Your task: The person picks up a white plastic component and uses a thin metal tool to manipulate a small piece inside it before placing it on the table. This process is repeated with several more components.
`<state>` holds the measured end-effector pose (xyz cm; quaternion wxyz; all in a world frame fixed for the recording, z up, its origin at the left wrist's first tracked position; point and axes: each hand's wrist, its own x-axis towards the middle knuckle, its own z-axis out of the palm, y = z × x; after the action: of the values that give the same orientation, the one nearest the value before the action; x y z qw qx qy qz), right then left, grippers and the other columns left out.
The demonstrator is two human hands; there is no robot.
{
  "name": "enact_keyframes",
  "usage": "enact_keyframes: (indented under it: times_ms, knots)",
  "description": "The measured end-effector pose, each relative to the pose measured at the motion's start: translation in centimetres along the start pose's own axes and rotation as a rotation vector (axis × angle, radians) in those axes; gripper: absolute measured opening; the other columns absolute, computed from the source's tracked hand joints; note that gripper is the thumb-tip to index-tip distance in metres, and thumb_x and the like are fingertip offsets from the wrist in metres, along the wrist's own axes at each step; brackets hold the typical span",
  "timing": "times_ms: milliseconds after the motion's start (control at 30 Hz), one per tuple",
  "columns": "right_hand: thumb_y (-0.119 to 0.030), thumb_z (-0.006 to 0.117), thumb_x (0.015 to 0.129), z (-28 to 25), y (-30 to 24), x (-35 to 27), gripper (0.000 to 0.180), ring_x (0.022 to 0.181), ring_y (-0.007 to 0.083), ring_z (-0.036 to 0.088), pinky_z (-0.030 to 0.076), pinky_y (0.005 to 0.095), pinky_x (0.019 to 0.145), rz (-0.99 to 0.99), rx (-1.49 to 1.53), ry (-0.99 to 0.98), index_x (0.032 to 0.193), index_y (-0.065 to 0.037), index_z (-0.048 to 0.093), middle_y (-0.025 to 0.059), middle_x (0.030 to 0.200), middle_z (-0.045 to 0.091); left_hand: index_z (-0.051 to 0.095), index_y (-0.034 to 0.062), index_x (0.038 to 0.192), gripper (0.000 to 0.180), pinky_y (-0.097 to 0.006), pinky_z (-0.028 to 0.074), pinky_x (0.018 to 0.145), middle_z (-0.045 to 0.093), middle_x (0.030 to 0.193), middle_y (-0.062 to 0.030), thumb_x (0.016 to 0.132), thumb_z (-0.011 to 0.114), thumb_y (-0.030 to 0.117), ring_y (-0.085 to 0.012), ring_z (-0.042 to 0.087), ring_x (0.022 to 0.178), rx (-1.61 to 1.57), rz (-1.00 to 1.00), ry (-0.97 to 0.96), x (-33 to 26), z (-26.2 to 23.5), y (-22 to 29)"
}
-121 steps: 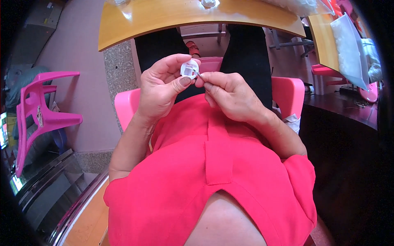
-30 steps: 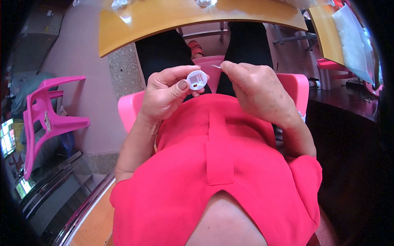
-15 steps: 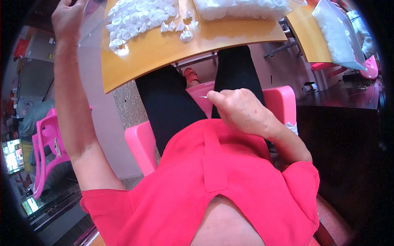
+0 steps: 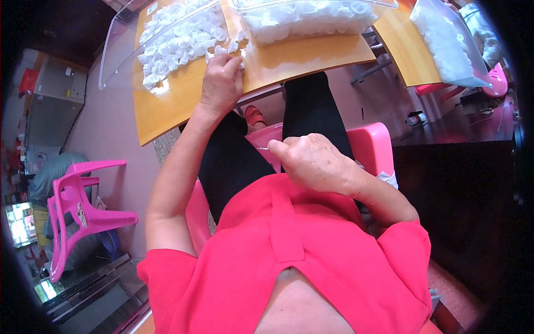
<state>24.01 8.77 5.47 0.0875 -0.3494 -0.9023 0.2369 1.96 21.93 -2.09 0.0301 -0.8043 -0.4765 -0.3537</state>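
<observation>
My left hand [image 4: 221, 83] reaches over the table's near edge, its fingers closed in a pinch on a small white plastic piece [image 4: 242, 65] that they mostly cover. Beside the fingertips lie several loose white plastic pieces [image 4: 233, 45]. To their left spreads a heap of similar pieces [image 4: 181, 50]. Above my lap, my right hand [image 4: 314, 161] is closed in a fist around a thin tool [image 4: 262, 148]. Only the tool's slim pale tip shows past the thumb; its handle is hidden in the palm.
A clear plastic box [image 4: 311, 25] full of white pieces stands on the wooden table [image 4: 311, 53]. Another clear container [image 4: 107, 67] juts past the left edge. A bag of white pieces [image 4: 445, 50] lies at right. A pink chair [image 4: 78, 209] stands at left.
My left hand has come from the far upper left to the loose pieces near the table's front edge and pinched one. My right hand keeps its hold on the tool. The view has shifted slightly.
</observation>
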Motion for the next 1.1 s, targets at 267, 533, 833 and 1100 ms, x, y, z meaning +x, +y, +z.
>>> enact_keyframes:
  times_ms: [267,533,833,1100]
  knots:
    - [0.005,0.055,0.080,1.0,0.7,0.2,0.021,0.078,0.0365,0.064,0.052,0.0390,0.065,-0.037,0.259,0.341,0.102,0.003,0.057,0.0226,0.081,0.062,0.060,-0.0008,0.106,0.019,-0.027,0.051,0.065,0.065,0.094,-0.0107,0.091,0.060,0.011,-0.0167,0.063,0.080,-1.381,-0.790,-0.033,-2.4,-4.6,3.0]
    - [-0.006,0.059,0.088,1.5,-2.0,2.1,0.017,0.075,0.0165,0.065,0.052,0.0282,0.065,0.050,0.814,0.473,0.102,0.005,0.060,0.0144,0.082,0.066,0.057,0.0012,0.111,0.023,-0.032,0.050,0.067,0.064,0.097,-0.0111,0.096,0.051,0.017,-0.0210,0.062,0.081,-2.088,-0.875,-0.165,-9.2,-8.7,9.5]
    - [-0.004,0.056,0.087,2.4,-3.5,1.7,0.010,0.068,0.0204,0.068,0.052,0.0313,0.059,0.175,0.782,0.331,0.090,0.004,0.062,0.0170,0.075,0.066,0.059,-0.0056,0.114,0.028,-0.027,0.052,0.071,0.065,0.101,-0.0140,0.090,0.062,0.008,-0.0185,0.063,0.082,-1.583,-0.846,-0.018,-12.1,-10.1,11.6]
    - [0.006,0.056,0.080,3.2,-2.7,-0.3,0.041,0.063,0.0293,0.064,0.050,0.0344,0.056,-0.154,0.386,0.287,0.120,0.002,0.054,0.0172,0.073,0.062,0.058,-0.0048,0.118,0.031,-0.030,0.054,0.074,0.065,0.103,-0.0157,0.091,0.060,0.010,-0.0209,0.064,0.086,-1.782,-0.845,0.075,-13.2,-10.5,10.9]
